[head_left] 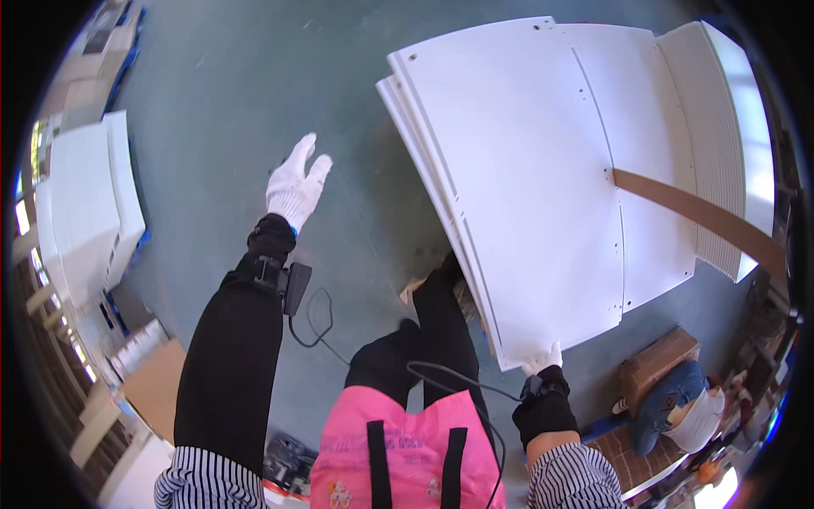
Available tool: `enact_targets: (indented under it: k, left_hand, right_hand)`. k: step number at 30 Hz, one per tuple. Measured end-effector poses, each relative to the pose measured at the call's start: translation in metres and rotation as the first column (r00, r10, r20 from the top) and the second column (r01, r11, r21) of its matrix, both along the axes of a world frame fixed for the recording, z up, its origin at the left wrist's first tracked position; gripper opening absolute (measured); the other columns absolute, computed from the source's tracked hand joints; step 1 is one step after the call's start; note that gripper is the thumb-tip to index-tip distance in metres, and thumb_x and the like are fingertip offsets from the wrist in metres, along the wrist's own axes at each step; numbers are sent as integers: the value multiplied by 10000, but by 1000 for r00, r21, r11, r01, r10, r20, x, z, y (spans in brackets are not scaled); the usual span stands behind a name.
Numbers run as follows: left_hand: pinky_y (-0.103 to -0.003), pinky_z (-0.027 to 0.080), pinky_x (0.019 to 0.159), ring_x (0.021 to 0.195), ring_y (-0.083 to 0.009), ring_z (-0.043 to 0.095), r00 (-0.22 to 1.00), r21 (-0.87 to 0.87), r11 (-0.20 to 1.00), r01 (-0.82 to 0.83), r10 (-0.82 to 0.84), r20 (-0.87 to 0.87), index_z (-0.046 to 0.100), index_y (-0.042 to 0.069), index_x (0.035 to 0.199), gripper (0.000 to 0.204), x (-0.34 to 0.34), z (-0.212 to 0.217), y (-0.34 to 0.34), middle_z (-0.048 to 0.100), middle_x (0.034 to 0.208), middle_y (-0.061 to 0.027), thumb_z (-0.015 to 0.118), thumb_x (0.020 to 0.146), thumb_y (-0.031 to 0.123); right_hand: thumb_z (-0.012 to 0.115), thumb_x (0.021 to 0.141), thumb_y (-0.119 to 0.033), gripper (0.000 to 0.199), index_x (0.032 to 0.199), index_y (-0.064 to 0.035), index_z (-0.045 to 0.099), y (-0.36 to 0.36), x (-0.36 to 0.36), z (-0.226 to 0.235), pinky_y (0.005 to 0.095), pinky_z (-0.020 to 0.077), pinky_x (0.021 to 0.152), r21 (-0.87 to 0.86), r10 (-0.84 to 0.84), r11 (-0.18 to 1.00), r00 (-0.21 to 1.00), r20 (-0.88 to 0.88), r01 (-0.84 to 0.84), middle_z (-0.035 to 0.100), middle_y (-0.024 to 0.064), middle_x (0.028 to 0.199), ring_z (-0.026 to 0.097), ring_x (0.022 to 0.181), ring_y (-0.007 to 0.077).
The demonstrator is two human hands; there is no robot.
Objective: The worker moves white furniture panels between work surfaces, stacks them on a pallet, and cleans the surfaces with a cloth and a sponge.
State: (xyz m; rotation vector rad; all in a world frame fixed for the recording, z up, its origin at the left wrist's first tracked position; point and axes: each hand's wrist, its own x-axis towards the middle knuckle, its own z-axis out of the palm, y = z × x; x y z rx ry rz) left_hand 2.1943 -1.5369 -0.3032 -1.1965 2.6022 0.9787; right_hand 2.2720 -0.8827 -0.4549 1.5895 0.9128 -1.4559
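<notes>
My left hand (pixel 297 180), in a white knitted glove, hangs over the green floor left of the panels. Its fingers are apart and nothing is in it. At the near corner of a large white panel (pixel 526 187), my right hand (pixel 543 360) grips the edge, its gloved fingers partly hidden. That panel has small holes along its edges and lies on top of a stack; the edges of lower panels (pixel 424 153) show along its left side. A second white panel (pixel 644 136) adjoins it on the right. A long brown strip (pixel 699 208) lies across this panel toward the right.
A thick stack of white panels (pixel 716 127) stands at the far right. More white panels (pixel 85 199) are piled on the left. At lower right, a person (pixel 678 411) in jeans is beside a cardboard box (pixel 666 360). Black cables (pixel 318 335) hang from devices on my wrists.
</notes>
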Motion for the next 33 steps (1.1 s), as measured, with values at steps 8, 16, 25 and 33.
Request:
enact_targets:
  k: [8, 16, 25, 33]
  left_hand:
    - [-350, 337, 1055, 1270, -315, 426, 803, -309, 744, 592, -575, 154, 372, 70, 1387, 618, -279, -109, -28, 470, 1349, -186, 487, 898, 430]
    - [-313, 368, 1000, 1183, -288, 512, 832, 102, 828, 552, -555, -1, 529, 11, 1251, 589, -373, -207, -29, 559, 1265, -163, 354, 962, 493]
    - [-322, 339, 1029, 1224, -299, 475, 819, -20, 823, 568, -562, 114, 511, 6, 1273, 551, -370, -201, -17, 535, 1299, -158, 368, 971, 444]
    - [-321, 313, 1056, 1269, -284, 431, 716, 81, 720, 689, -694, 70, 468, -14, 1303, 530, -369, -181, -59, 490, 1342, -174, 343, 980, 387]
  right_hand:
    - [436, 812, -669, 758, 1349, -135, 433, -14, -20, -14, 503, 358, 1003, 415, -279, 877, 960, 33, 241, 450, 112, 1366, 403, 1261, 308]
    - [403, 913, -538, 641, 1378, -97, 394, -18, -24, -26, 443, 317, 1048, 507, -263, 747, 892, -368, 430, 425, 87, 1396, 387, 1280, 278]
    - [512, 896, -501, 675, 1341, -1, 421, -43, -10, -33, 418, 365, 1009, 565, -267, 683, 878, -397, 463, 466, 105, 1355, 456, 1209, 280]
    - [504, 902, -401, 524, 1213, 19, 529, -126, -146, 30, 415, 443, 924, 547, 621, -383, 231, 749, -744, 645, 182, 972, 594, 1001, 326]
